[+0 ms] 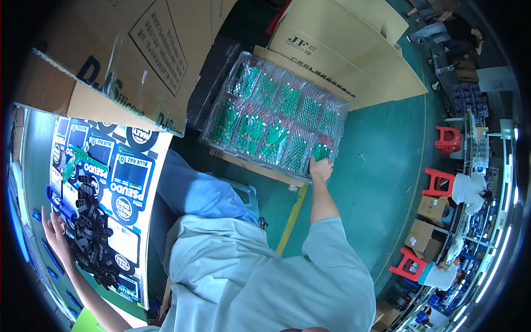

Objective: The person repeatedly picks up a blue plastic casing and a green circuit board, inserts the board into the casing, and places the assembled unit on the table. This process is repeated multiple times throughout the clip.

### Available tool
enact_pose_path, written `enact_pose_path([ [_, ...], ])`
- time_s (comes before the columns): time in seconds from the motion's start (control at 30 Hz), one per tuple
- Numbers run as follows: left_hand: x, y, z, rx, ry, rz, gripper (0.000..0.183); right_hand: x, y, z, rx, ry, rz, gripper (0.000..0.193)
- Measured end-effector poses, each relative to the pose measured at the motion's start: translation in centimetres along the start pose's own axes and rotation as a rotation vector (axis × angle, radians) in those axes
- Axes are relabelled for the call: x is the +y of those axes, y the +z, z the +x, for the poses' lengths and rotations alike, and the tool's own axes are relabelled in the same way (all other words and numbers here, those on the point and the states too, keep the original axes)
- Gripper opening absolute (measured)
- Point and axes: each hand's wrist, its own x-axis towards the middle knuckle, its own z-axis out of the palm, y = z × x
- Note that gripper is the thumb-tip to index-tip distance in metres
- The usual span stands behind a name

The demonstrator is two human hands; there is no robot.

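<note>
Two hands, far apart. Right hand (322, 168) at the near right corner pocket of the clear tray (249, 157), just by the green strips (319, 151) in there. Cannot tell if gripping some or only touching. More green strips in the other pockets, too.

Best to take just a few at a time. Go in softly, pinch, then lift straight up, so as not to catch the pocket wall or drag other strips out. Be kind to the ends, and try not to lean on the tray, for fear of a tip.

Right arm stretched out to the front, almost straight, with thumb side toward the tray. Left arm up along the left side, over the surface (37, 141). Left hand (55, 232) with fingers spread, gripping nothing in sight, near a blue stick (62, 206) and a heap of black pieces (94, 232).
</note>
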Motion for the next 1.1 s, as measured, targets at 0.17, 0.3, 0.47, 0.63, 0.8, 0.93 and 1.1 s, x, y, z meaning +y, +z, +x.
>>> enact_pose_path([
  [0.17, -2.9, -3.2, -1.4, 0.05, -0.03, 0.01, 0.044, -0.9, -0.8, 0.5, -0.119, 0.102, 0.012, 0.072],
  [0.3, -7.5, -5.0, -3.9, 0.218, -0.015, -0.061, 0.042, -0.8, -0.9, 1.5, -0.235, 0.111, 0.062, 0.077],
  [0.47, -11.8, -7.7, -7.3, 0.347, -0.112, -0.084, 0.039, 0.4, 0.6, 2.6, -0.199, 0.114, 0.209, 0.082],
  [0.63, -13.7, -8.5, -10.4, 0.443, -0.152, -0.071, 0.036, 0.1, 0.0, 2.6, -0.215, 0.171, 0.31, 0.08],
  [0.8, -14.0, -8.6, -11.0, 0.43, -0.156, -0.065, 0.035, 2.7, 2.3, 5.1, -0.228, 0.189, 0.375, 0.052],
  [0.93, -13.8, -8.6, -12.5, 0.483, -0.189, -0.021, 0.034, 0.2, -1.4, 2.9, -0.165, 0.207, 0.717, 0.028],
  [1.1, -16.2, -8.7, -13.9, 0.532, -0.222, -0.113, 0.033, -3.3, -2.8, -0.3, -0.386, 0.032, 1.152, 0.024],
])
